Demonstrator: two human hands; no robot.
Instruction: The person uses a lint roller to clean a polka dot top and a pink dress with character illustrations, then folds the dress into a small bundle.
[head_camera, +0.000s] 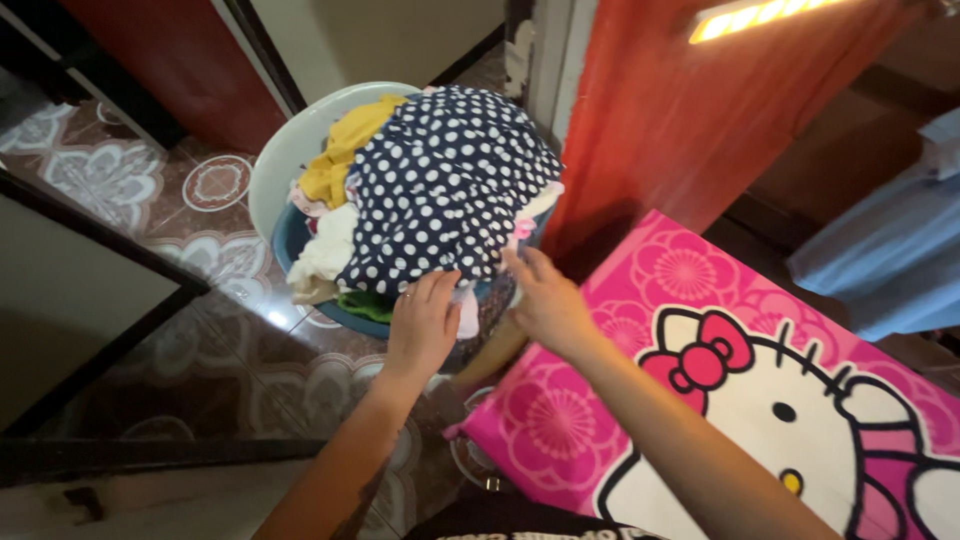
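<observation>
Head view, looking down: a round basin (300, 150) sits on the patterned tile floor (200, 330), heaped with clothes. On top lies a navy polka-dot garment (445, 190), draped over the pile and hanging down the near side. A yellow cloth (345, 150) pokes out at the far left of the heap, white cloth (325, 250) bunches below it, and a bit of green cloth (365, 305) shows at the basin's lower rim. The person's left hand (422, 325) is at the lower hem of the polka-dot garment, fingers (435, 290) curled together onto the fabric edge, touching it; whether they actually pinch it, cannot tell. The right hand (545, 300) is just beside it on the right, fingers (520, 262) stretched up and slightly apart against the same hem, touching but not visibly clamped. Both forearms reach in from the bottom of the frame. To the right, close to the basin, lies a bright pink mat (600, 400) printed with flowers and a white cartoon cat with a red bow. A red curtain (680, 110) hangs behind the basin. Pale blue fabric (890, 250) sits at far right.
</observation>
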